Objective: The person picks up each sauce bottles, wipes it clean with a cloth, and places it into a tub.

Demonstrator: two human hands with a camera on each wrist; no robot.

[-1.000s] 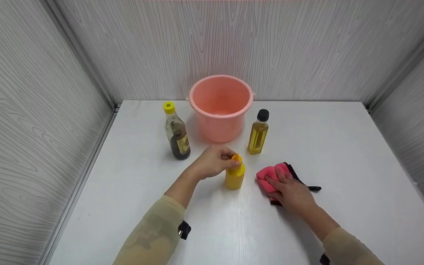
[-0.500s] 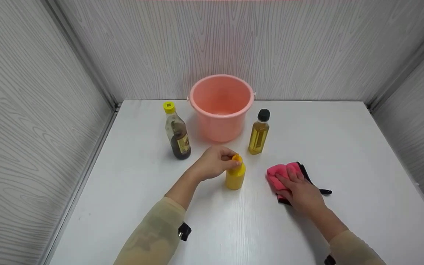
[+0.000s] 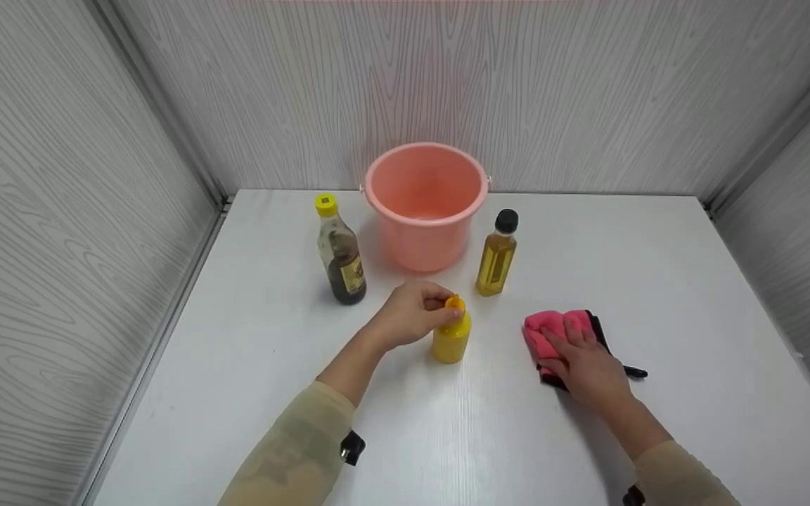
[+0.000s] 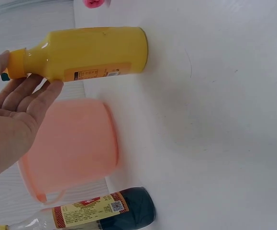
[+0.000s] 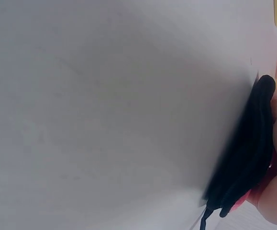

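My left hand (image 3: 412, 313) pinches the cap and neck of a yellow squeeze bottle (image 3: 451, 342), which stands upright mid-table. In the left wrist view the thumb lies along the orange cap (image 4: 17, 63), with the fingers under the neck. To the right, a folded pink cloth with black edging (image 3: 547, 332) lies on the table. My right hand (image 3: 591, 372) presses down on it with outstretched fingers, covering part of it. A short black strap (image 3: 635, 372) sticks out from the cloth's right side. The right wrist view shows the cloth's black edge (image 5: 248, 153) close against the tabletop.
A pink bucket (image 3: 425, 246) stands at the back by the wall. Left of it is a dark sauce bottle with a yellow cap (image 3: 344, 270). On its right stands a small oil bottle with a black cap (image 3: 496, 263). Grey wood-grain panels (image 3: 433, 77) enclose the white table (image 3: 250, 393).
The right hand has slid the cloth to the right, away from the yellow bottle. The left hand keeps its hold on the bottle in nearly the same place.
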